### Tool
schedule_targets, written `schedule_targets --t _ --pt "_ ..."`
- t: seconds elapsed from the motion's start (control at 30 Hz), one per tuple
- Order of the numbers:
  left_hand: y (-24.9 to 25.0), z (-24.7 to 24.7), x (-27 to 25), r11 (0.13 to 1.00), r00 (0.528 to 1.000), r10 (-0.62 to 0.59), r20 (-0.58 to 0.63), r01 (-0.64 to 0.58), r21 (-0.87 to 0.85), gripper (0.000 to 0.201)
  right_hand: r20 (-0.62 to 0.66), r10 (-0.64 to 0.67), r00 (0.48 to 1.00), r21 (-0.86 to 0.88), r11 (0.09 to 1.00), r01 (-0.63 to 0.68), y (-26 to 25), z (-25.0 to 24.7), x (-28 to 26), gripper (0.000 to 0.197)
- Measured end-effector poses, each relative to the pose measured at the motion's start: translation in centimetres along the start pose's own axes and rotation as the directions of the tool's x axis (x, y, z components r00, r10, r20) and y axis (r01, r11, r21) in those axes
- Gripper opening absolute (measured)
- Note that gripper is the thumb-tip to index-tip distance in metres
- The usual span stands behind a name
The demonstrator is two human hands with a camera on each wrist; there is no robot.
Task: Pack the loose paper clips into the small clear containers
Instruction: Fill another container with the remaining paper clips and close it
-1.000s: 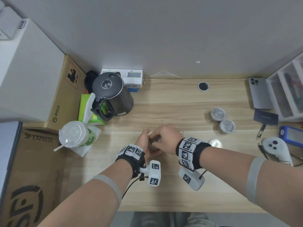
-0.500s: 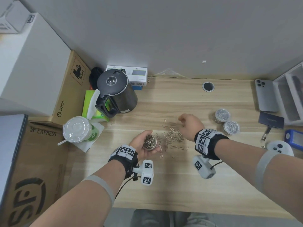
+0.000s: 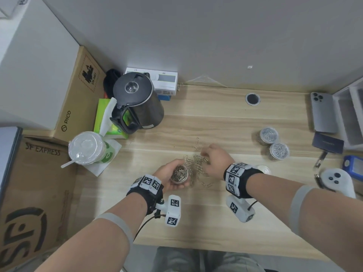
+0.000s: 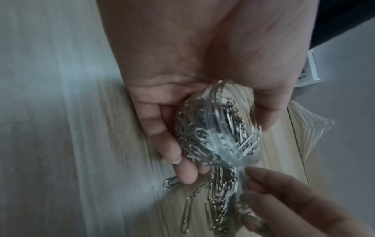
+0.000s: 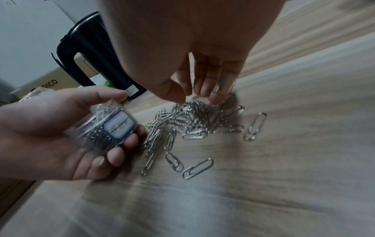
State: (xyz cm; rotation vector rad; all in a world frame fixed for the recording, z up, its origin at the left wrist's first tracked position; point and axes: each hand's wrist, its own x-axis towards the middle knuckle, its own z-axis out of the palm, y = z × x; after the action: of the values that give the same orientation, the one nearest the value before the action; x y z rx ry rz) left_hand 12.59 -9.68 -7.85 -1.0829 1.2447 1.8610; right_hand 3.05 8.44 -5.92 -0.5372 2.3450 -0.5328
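Observation:
My left hand (image 3: 170, 174) cups a small clear round container (image 3: 179, 174), open at the top and nearly full of paper clips. The left wrist view shows its fingers (image 4: 162, 128) curled round that container (image 4: 219, 128). A blue label faces the right wrist camera on the container (image 5: 107, 126). Just right of it a pile of loose silver paper clips (image 3: 196, 160) lies on the wooden desk (image 3: 206, 222). My right hand (image 3: 214, 160) hangs over this pile (image 5: 188, 121), thumb and fingertips (image 5: 215, 97) pinching clips at its top.
Two closed containers (image 3: 269, 135) (image 3: 279, 151) full of clips stand at the right. A black kettle (image 3: 137, 103) and a lidded cup (image 3: 86, 148) stand at the left by cardboard boxes (image 3: 39, 193). A phone (image 3: 322, 112) and white controller (image 3: 336, 181) lie far right.
My right hand left the container, where both hands were together, and went down to the loose pile beside it. My left hand still holds the container in about the same place.

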Motion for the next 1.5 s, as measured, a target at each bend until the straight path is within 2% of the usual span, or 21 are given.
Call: schedule_targets --t 0.07,0.13,0.27,0.4,0.5,0.57,0.63,0.7,0.8,0.9,1.03,1.23,1.4,1.5 --pt "0.1 0.1 0.2 1.000 1.000 0.007 0.016 -0.007 0.001 0.045 -0.067 -0.002 0.998 -0.025 1.000 0.000 -0.1 -0.6 0.7 0.042" --pt "0.0 -0.1 0.1 1.000 1.000 0.011 0.017 -0.011 -0.002 0.048 -0.074 -0.002 0.997 -0.071 0.997 -0.003 -0.7 -1.3 1.8 0.046" --pt "-0.2 -0.7 -0.1 1.000 1.000 -0.003 -0.009 0.002 -0.021 0.045 0.018 -0.089 0.996 -0.216 0.972 0.091 -2.2 -1.8 3.9 0.047" --pt "-0.2 -1.1 -0.4 1.000 1.000 -0.018 -0.010 0.018 -0.023 0.045 0.116 -0.174 0.978 -0.295 0.934 0.201 -2.8 -0.5 3.4 0.037" --pt "0.1 -0.8 -0.5 1.000 1.000 -0.021 0.004 0.021 -0.013 0.047 0.181 -0.244 0.953 -0.292 0.912 0.289 -2.1 0.3 1.9 0.031" --pt "0.5 -0.5 -0.6 1.000 1.000 -0.025 0.001 0.025 -0.010 0.045 0.168 -0.265 0.950 -0.244 0.922 0.300 -1.4 0.2 1.3 0.032" --pt "0.8 -0.4 -0.7 1.000 1.000 -0.030 -0.007 0.030 0.000 0.041 0.097 -0.229 0.969 -0.204 0.948 0.244 -0.6 -0.6 0.7 0.040" --pt "1.3 -0.4 -0.8 1.000 1.000 -0.017 -0.017 0.017 0.025 0.042 0.035 -0.115 0.993 -0.184 0.976 0.120 0.5 -1.4 0.1 0.057" --pt "2.3 -0.6 -0.8 0.997 0.996 0.063 -0.063 -0.061 0.039 0.047 0.035 0.055 0.998 -0.201 0.978 -0.047 2.1 -2.2 -1.0 0.071" --pt "3.2 -0.4 -1.0 0.992 0.986 0.127 -0.105 -0.124 0.035 0.042 0.075 0.169 0.983 -0.227 0.962 -0.148 3.2 -2.4 -2.3 0.065" --pt "3.6 0.1 -1.0 0.988 0.988 0.114 -0.102 -0.102 0.117 0.026 0.046 0.250 0.967 -0.192 0.952 -0.237 4.4 -1.8 -3.7 0.052" --pt "2.2 1.4 0.0 0.977 0.997 0.045 -0.057 -0.032 0.211 0.036 0.014 0.210 0.978 -0.096 0.973 -0.208 3.5 -0.1 -3.5 0.049" --pt "1.1 3.6 0.5 0.977 0.999 0.044 0.015 -0.046 0.210 0.024 0.016 0.117 0.993 -0.052 0.992 -0.116 1.7 1.4 -2.3 0.048" --pt "1.1 3.7 0.4 0.984 0.999 0.052 0.014 -0.053 0.169 0.023 -0.024 0.089 0.996 -0.028 0.996 -0.090 1.5 1.5 -2.3 0.053"
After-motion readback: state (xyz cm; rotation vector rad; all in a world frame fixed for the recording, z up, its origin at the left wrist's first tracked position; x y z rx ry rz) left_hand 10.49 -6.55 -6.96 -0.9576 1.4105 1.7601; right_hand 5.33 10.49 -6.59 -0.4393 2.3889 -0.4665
